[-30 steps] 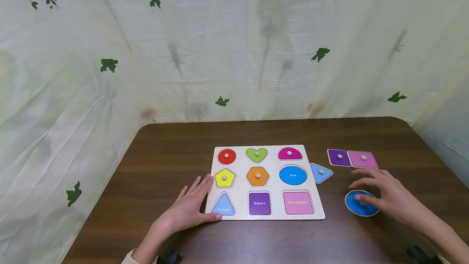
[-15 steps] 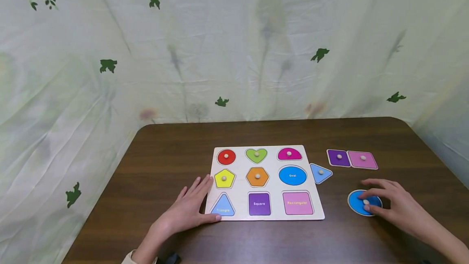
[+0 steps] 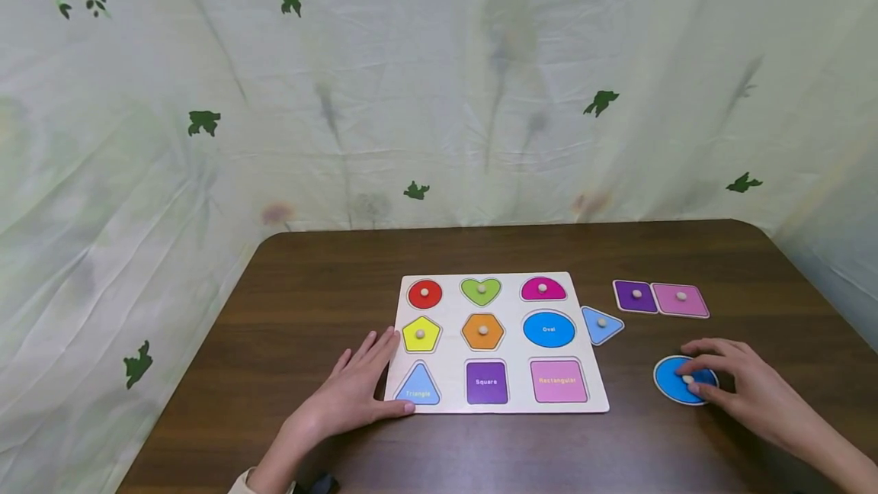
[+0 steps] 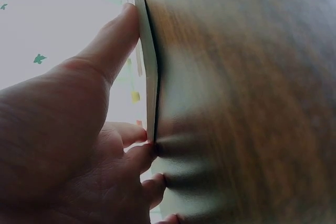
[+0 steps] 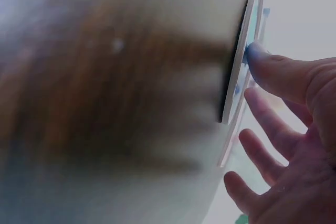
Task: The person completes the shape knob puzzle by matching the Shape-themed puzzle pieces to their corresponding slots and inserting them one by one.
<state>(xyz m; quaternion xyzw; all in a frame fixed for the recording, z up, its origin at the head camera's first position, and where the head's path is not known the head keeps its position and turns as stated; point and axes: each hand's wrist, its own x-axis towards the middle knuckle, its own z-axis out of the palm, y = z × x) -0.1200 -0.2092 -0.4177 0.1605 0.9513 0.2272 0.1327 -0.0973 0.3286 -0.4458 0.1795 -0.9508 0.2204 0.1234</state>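
Fingers of the right hand (image 3: pixel 744 387) pinch the knob (image 3: pixel 687 379) of the blue oval piece (image 3: pixel 668 377), which is to the right of the white board (image 3: pixel 514 345), apart from it; the left hand (image 3: pixel 353 387), fingers extended, touches the board's left edge; beneath is the brown bench (image 3: pixel 329 288).

Left hand (image 3: pixel 351 386) rests at board's (image 3: pixel 514 345) 8 o'clock edge. Right hand (image 3: pixel 744 381) pinches blue oval piece (image 3: pixel 669 385) by knob (image 3: pixel 688 379), off-board past 3. Light-blue triangle piece (image 3: pixel 599 329) at 3.
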